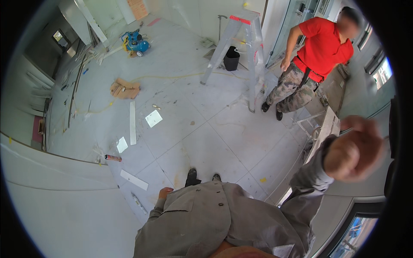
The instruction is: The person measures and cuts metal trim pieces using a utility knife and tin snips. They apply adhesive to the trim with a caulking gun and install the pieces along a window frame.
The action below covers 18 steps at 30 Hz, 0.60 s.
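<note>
My right hand [356, 150] is raised at the right side, in a grey sleeve, near the wall. Motion smears its fingers; they look bent, and I cannot make out anything in them. My left hand [164, 192] hangs low beside my grey jacket [202, 219]. Only part of it shows past the cloth, and its fingers are too hidden to read. On the floor by that side lie a white strip [134, 179], a thin pale tool [139, 203] and a red-and-dark cylindrical can [113, 158], all apart from the hand.
A person in a red shirt [325, 45] stands at the far right beside a stepladder [254, 51]. Behind the ladder is a black bucket [231, 59]. A blue air compressor [135, 44], a yellow hose [172, 76], cardboard [124, 89] and white offcuts [153, 118] lie about the tiled floor.
</note>
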Tool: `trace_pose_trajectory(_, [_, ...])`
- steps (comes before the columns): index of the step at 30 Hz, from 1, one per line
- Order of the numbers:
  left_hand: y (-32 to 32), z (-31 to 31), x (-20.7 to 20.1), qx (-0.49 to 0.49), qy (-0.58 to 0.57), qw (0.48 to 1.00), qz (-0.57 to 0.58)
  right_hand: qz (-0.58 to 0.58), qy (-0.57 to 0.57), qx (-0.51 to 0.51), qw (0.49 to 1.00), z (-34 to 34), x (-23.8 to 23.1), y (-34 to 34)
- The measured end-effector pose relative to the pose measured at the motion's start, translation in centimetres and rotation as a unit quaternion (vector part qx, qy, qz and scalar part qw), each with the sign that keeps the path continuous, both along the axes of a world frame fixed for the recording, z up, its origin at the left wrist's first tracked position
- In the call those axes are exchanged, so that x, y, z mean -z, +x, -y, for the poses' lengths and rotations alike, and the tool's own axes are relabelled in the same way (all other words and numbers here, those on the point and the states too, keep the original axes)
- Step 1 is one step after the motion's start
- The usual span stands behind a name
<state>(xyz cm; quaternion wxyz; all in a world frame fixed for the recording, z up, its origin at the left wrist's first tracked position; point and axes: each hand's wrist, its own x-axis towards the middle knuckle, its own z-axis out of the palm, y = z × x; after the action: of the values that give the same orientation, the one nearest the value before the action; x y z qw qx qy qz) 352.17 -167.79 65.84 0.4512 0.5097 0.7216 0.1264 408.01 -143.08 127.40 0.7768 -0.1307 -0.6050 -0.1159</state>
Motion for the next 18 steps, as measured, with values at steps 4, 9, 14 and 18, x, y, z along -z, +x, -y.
trace_pose_trajectory(4, [1.0, -1.6, -0.6, -0.08, 0.006, 0.995, 0.051, 0.119, 0.195, -0.031, 0.973, 1.1, -7.0, -0.4])
trace_pose_trajectory(9, [2.6, -2.7, -3.3, -0.008, 0.068, 0.998, 0.002, 0.136, 0.242, -0.029, 0.96, 1.4, -9.4, 1.9])
trace_pose_trajectory(14, [6.3, -5.4, -4.5, 0.019, 0.1, 0.994, -0.04, 0.133, 0.272, 0.01, 0.953, 2.0, -10.7, 6.3])
trace_pose_trajectory(18, [10.0, -9.8, -5.1, -0.014, 0.022, 0.999, -0.021, 0.131, 0.292, 0.041, 0.947, 2.5, -11.4, 10.1])
